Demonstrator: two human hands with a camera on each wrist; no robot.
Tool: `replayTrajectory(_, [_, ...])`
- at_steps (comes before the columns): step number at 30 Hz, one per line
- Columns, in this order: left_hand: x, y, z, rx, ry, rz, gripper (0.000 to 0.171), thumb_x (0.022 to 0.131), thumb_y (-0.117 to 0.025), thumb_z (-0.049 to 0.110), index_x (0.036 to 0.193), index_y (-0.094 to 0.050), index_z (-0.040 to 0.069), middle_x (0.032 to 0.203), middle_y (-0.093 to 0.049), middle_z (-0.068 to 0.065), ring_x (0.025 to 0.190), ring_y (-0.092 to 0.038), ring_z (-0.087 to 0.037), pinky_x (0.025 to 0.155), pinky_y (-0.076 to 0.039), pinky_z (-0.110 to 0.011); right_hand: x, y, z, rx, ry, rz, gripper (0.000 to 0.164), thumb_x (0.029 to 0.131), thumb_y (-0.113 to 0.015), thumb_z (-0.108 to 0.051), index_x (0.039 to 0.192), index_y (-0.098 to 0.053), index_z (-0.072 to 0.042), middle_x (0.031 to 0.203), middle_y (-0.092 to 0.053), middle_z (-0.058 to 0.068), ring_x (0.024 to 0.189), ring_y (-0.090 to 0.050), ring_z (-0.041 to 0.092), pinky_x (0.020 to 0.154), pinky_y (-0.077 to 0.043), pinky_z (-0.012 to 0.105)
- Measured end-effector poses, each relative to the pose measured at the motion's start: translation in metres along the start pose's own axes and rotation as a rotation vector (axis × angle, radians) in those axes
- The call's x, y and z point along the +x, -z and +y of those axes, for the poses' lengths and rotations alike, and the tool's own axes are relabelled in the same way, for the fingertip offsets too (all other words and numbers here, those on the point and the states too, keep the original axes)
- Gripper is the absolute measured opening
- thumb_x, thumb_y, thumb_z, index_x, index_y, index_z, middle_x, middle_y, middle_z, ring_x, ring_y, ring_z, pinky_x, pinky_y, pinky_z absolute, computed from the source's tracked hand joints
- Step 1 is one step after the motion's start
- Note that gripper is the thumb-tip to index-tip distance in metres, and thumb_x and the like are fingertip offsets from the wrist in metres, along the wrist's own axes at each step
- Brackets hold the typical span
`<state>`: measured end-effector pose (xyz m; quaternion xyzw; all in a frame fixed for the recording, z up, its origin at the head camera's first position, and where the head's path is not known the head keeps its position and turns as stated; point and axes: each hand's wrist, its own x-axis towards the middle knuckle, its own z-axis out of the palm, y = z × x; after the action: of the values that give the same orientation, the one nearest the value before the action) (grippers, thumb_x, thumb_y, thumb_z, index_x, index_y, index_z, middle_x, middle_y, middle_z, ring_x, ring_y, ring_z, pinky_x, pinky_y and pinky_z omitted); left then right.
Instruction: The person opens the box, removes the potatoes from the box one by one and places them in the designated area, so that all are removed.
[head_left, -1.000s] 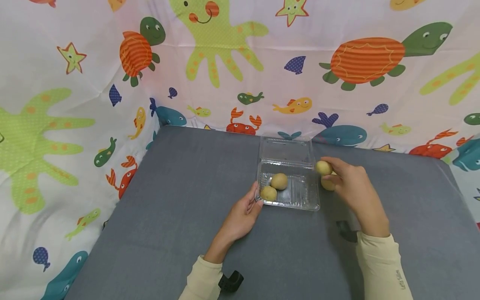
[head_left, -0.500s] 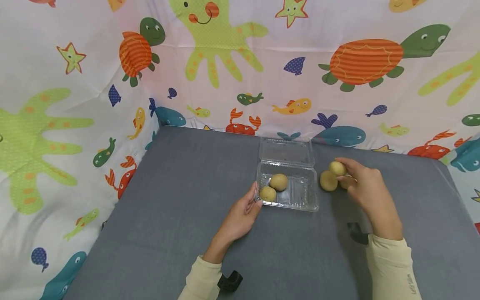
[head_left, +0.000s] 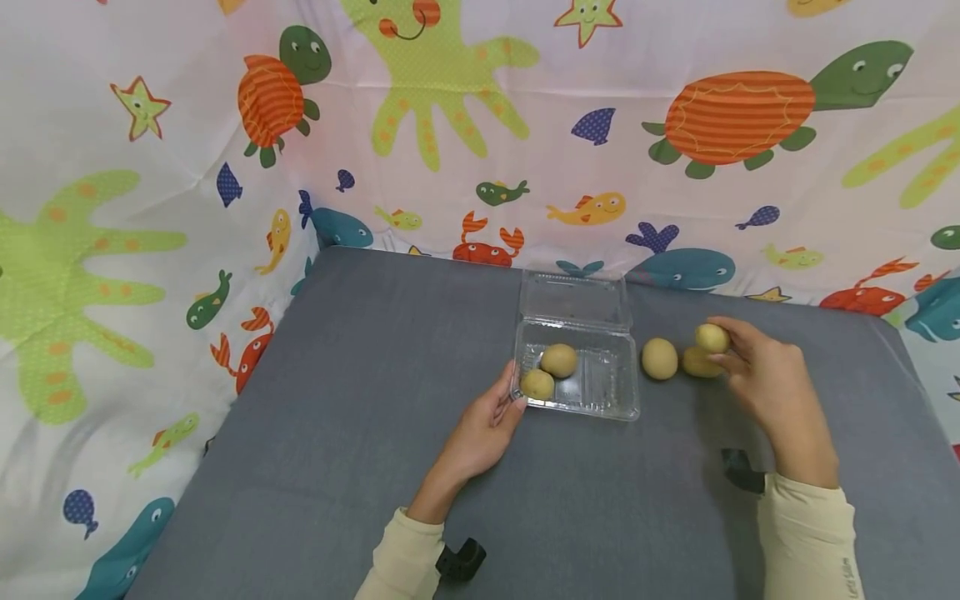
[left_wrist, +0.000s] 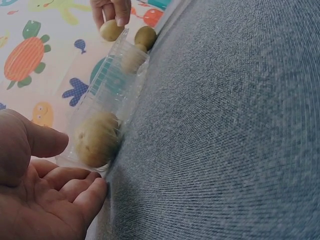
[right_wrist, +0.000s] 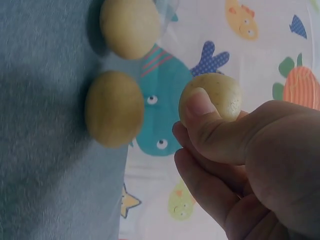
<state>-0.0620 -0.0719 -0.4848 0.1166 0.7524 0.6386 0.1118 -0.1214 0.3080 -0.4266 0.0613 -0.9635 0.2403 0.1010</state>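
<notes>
In the head view a clear plastic clamshell container lies with its lid laid back. Two potatoes sit in its left half, a rear potato and a front potato. My left hand holds the container's near left corner, thumb in front and fingers along the side. My right hand pinches a small potato between thumb and fingers, raised off the table. Beneath and beside it, two more potatoes rest on the cloth: a rounder potato and a partly covered potato.
Grey cloth covers the table. Behind and to the left hangs a curtain printed with sea animals, meeting the table's back edge. Black wrist mounts stick out from both sleeves.
My right hand has moved right with the pinched potato, away from the container and past the rounder potato, uncovering the potatoes on the cloth. The left hand and container stay in place.
</notes>
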Motion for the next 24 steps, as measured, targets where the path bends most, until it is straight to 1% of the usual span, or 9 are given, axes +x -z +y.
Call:
replayTrajectory(3, [0.001, 0.000, 0.000, 0.012, -0.005, -0.002, 0.065, 0.113, -0.052, 0.011, 0.167, -0.018, -0.001, 0.172, -0.023, -0.017, 0.157, -0.027, -0.023, 0.123, -0.033, -0.040, -0.001, 0.003, 0.005, -0.013, -0.036, -0.014, 0.052, 0.092, -0.080, 0.001, 0.142, -0.064, -0.002, 0.125, -0.071, 0.028, 0.094, -0.071, 0.043, 0.064, -0.052, 0.043])
replayTrajectory(5, [0.001, 0.000, -0.001, 0.015, -0.011, -0.003, 0.065, 0.113, -0.052, 0.011, 0.167, -0.017, -0.001, 0.172, -0.023, -0.018, 0.157, -0.027, -0.023, 0.123, -0.033, -0.040, -0.002, 0.004, 0.008, -0.023, -0.045, -0.018, 0.052, 0.092, -0.080, 0.001, 0.142, -0.064, -0.002, 0.126, -0.070, 0.028, 0.096, -0.071, 0.044, 0.063, -0.052, 0.041])
replayTrajectory(9, [0.001, 0.000, -0.002, 0.016, -0.015, -0.004, 0.065, 0.113, -0.052, 0.011, 0.167, -0.017, -0.002, 0.172, -0.022, -0.018, 0.157, -0.026, -0.024, 0.123, -0.033, -0.041, -0.004, 0.007, 0.014, -0.035, -0.042, -0.004, 0.052, 0.091, -0.080, 0.002, 0.140, -0.065, -0.001, 0.125, -0.071, 0.028, 0.091, -0.069, 0.041, 0.062, -0.051, 0.037])
replayTrajectory(13, [0.002, 0.000, -0.001, 0.024, -0.014, -0.008, 0.065, 0.113, -0.052, 0.011, 0.167, -0.017, -0.001, 0.172, -0.022, -0.017, 0.157, -0.026, -0.023, 0.123, -0.034, -0.040, -0.008, 0.010, 0.022, -0.039, -0.054, 0.003, 0.052, 0.090, -0.080, 0.004, 0.139, -0.065, -0.001, 0.124, -0.071, 0.027, 0.090, -0.069, 0.041, 0.057, -0.045, 0.024])
replayTrajectory(15, [0.002, 0.000, 0.000, 0.020, -0.016, -0.006, 0.065, 0.113, -0.052, 0.010, 0.167, -0.018, -0.002, 0.171, -0.023, -0.018, 0.157, -0.027, -0.023, 0.123, -0.034, -0.040, -0.009, 0.012, 0.024, -0.040, -0.059, -0.003, 0.051, 0.090, -0.080, 0.004, 0.139, -0.065, 0.000, 0.124, -0.071, 0.028, 0.090, -0.069, 0.042, 0.056, -0.043, 0.022])
replayTrajectory(17, [0.002, 0.000, 0.000, 0.012, -0.017, -0.001, 0.064, 0.112, -0.052, 0.009, 0.166, -0.018, -0.002, 0.171, -0.024, -0.019, 0.157, -0.027, -0.024, 0.123, -0.034, -0.041, -0.011, 0.012, 0.027, -0.045, -0.062, -0.013, 0.051, 0.090, -0.081, 0.002, 0.139, -0.065, 0.001, 0.124, -0.070, 0.029, 0.090, -0.069, 0.043, 0.059, -0.047, 0.027])
replayTrajectory(21, [0.002, 0.000, 0.001, -0.005, -0.012, 0.002, 0.064, 0.112, -0.051, 0.007, 0.166, -0.018, -0.003, 0.171, -0.023, -0.019, 0.157, -0.026, -0.024, 0.123, -0.033, -0.041, -0.014, 0.011, 0.032, -0.049, -0.080, -0.042, 0.051, 0.091, -0.081, -0.001, 0.139, -0.063, 0.003, 0.127, -0.068, 0.032, 0.095, -0.068, 0.046, 0.069, -0.056, 0.050])
replayTrajectory(23, [0.002, -0.001, 0.000, -0.006, -0.011, 0.000, 0.065, 0.112, -0.051, 0.008, 0.166, -0.017, -0.003, 0.172, -0.022, -0.018, 0.157, -0.026, -0.024, 0.123, -0.033, -0.041, -0.015, 0.011, 0.035, -0.049, -0.093, -0.058, 0.051, 0.091, -0.081, -0.001, 0.138, -0.063, 0.005, 0.127, -0.066, 0.034, 0.098, -0.067, 0.049, 0.074, -0.055, 0.060])
replayTrajectory(24, [0.002, -0.001, 0.000, -0.007, -0.008, -0.002, 0.065, 0.112, -0.051, 0.008, 0.166, -0.017, -0.002, 0.172, -0.022, -0.018, 0.157, -0.025, -0.024, 0.123, -0.033, -0.040, -0.016, 0.011, 0.036, -0.048, -0.101, -0.064, 0.051, 0.091, -0.081, -0.001, 0.138, -0.062, 0.005, 0.128, -0.066, 0.034, 0.100, -0.067, 0.050, 0.076, -0.055, 0.062])
